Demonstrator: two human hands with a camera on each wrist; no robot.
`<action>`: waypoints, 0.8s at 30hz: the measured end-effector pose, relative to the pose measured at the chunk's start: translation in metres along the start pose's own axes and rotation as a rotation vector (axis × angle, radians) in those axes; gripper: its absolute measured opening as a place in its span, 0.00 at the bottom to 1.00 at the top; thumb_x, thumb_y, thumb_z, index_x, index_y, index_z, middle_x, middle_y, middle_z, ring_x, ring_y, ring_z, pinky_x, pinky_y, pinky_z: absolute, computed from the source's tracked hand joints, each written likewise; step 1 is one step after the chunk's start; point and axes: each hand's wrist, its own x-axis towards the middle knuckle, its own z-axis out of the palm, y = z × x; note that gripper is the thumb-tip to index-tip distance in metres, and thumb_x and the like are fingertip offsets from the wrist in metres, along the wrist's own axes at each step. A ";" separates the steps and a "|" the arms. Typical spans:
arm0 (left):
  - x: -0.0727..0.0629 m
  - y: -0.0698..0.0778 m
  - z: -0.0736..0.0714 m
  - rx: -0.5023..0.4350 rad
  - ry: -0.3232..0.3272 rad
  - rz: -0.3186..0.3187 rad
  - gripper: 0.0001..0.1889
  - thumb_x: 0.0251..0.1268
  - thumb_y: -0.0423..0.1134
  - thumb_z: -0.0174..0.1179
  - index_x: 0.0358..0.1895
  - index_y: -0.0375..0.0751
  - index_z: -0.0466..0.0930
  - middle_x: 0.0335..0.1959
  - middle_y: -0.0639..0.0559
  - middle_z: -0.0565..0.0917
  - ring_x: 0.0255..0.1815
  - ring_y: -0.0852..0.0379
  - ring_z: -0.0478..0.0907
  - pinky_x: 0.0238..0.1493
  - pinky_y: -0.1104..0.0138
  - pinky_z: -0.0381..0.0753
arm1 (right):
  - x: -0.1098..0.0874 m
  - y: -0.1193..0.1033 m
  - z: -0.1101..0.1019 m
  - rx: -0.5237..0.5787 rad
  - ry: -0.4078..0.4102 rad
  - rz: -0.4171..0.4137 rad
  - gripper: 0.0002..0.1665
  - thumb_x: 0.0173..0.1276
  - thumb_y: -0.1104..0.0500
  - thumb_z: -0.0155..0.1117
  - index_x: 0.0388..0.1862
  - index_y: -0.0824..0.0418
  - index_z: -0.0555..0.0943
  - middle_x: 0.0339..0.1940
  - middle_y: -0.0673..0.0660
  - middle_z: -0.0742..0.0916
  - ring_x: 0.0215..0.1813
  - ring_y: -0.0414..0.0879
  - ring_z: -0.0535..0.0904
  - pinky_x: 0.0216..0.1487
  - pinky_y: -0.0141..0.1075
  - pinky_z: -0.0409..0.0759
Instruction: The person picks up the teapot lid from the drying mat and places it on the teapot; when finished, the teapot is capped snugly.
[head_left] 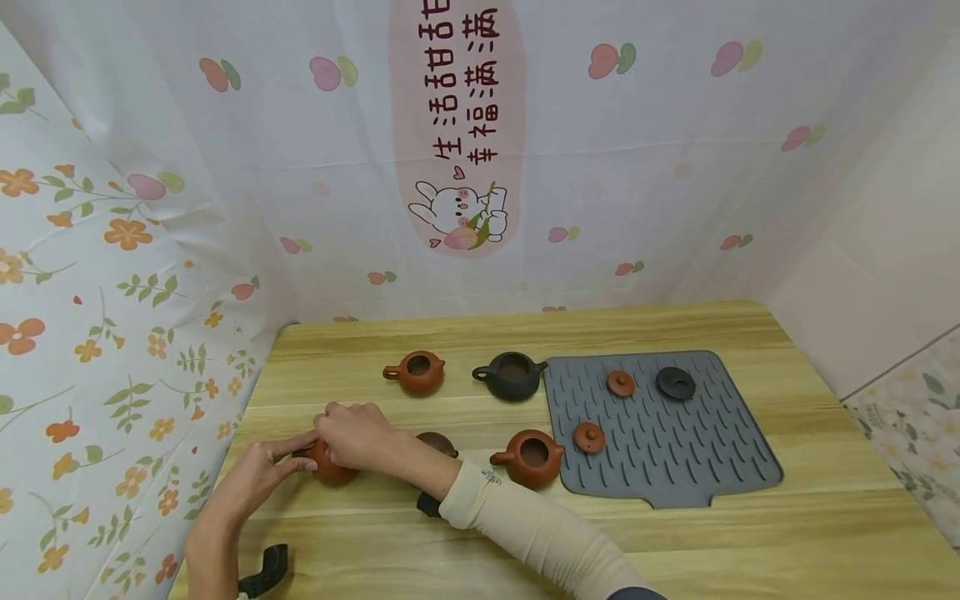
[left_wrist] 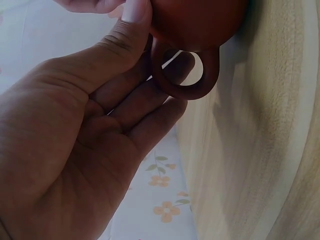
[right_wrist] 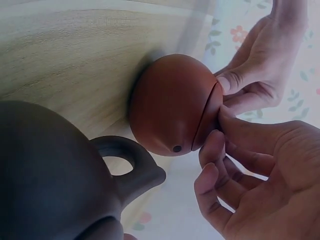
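A reddish-brown clay teapot [head_left: 330,471] stands at the table's left side, partly covered by both hands in the head view. My left hand [head_left: 247,483] holds it from the handle side. In the left wrist view, its thumb lies against the body and its fingers curl behind the ring handle [left_wrist: 212,75]. My right hand [right_wrist: 275,170] pinches the teapot's lid [right_wrist: 207,120] between thumb and fingers; its knob is hidden. The lid sits over the opening, with a thin seam showing. Beside it is a dark teapot [right_wrist: 50,170], half hidden under my right forearm in the head view.
Lidless teapots stand around: a reddish one [head_left: 422,377] and a black one [head_left: 513,382] behind, another reddish one [head_left: 532,467] near the right sleeve. A grey ridged mat [head_left: 660,450] carries two reddish lids [head_left: 588,437] and a black lid [head_left: 677,383].
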 end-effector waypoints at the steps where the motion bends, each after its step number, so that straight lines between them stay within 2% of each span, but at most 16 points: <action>1: 0.000 0.000 0.000 -0.005 -0.003 -0.002 0.22 0.73 0.37 0.72 0.67 0.33 0.87 0.63 0.32 0.88 0.63 0.32 0.87 0.60 0.43 0.87 | 0.000 0.000 0.000 0.001 0.001 0.000 0.13 0.81 0.56 0.68 0.60 0.50 0.90 0.48 0.48 0.89 0.34 0.39 0.83 0.30 0.29 0.80; 9: -0.001 0.001 0.000 -0.012 0.000 0.000 0.22 0.73 0.36 0.72 0.67 0.33 0.87 0.63 0.33 0.89 0.63 0.36 0.88 0.61 0.43 0.87 | -0.001 0.001 0.001 0.027 -0.004 0.009 0.09 0.82 0.55 0.69 0.56 0.49 0.90 0.47 0.47 0.88 0.34 0.37 0.81 0.32 0.28 0.79; 17: 0.000 0.001 -0.001 -0.008 -0.016 -0.019 0.23 0.74 0.37 0.72 0.67 0.32 0.87 0.63 0.32 0.88 0.63 0.30 0.87 0.58 0.45 0.89 | 0.000 0.001 0.001 0.039 -0.017 0.018 0.09 0.82 0.54 0.69 0.56 0.49 0.90 0.47 0.47 0.88 0.34 0.38 0.82 0.31 0.29 0.80; 24: -0.001 0.001 0.000 -0.011 -0.017 -0.022 0.22 0.74 0.37 0.71 0.67 0.32 0.87 0.63 0.33 0.89 0.62 0.31 0.87 0.58 0.48 0.90 | 0.000 0.002 0.001 0.037 -0.015 0.013 0.08 0.82 0.55 0.69 0.55 0.49 0.90 0.47 0.47 0.88 0.34 0.37 0.81 0.31 0.28 0.79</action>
